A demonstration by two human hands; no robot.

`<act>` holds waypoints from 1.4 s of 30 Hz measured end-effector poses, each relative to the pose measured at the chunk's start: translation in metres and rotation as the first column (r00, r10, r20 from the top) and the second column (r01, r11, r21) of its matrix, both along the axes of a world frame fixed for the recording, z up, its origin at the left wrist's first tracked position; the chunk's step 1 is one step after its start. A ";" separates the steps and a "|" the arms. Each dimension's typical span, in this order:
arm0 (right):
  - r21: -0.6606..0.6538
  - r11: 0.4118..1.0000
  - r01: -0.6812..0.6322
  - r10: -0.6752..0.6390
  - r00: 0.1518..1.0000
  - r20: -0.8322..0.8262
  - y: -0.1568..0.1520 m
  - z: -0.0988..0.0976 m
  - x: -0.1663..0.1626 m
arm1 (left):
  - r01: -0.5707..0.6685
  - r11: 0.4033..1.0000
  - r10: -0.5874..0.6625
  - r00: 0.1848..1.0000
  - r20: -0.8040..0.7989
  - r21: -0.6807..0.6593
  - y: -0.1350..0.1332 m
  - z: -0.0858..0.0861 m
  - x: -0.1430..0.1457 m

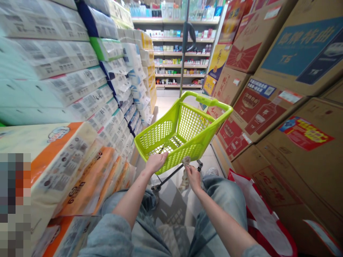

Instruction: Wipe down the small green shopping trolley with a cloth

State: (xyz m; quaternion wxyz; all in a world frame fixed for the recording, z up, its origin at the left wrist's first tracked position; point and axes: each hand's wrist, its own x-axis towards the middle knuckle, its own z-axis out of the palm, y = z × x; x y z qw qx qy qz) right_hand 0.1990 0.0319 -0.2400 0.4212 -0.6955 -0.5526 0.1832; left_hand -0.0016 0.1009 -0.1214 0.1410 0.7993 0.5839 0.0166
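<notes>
A lime-green plastic shopping basket on a small wheeled frame stands tilted on the aisle floor in front of me. My left hand grips the basket's near rim. Just below that rim, my right hand is closed on a crumpled grey cloth pressed against the basket's outer wall. The basket looks empty inside. My knees in blue jeans are bent low beneath my arms.
Stacked tissue packs wall the left side. Cardboard cartons are piled on the right, with a red and white bag at their foot. A grey pole and store shelves stand at the far end of the narrow aisle.
</notes>
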 end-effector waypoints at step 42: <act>-0.018 0.991 0.132 -0.132 0.991 -0.021 0.047 0.012 0.046 | 0.030 0.999 -0.029 0.999 0.025 -0.017 0.003 0.001 0.000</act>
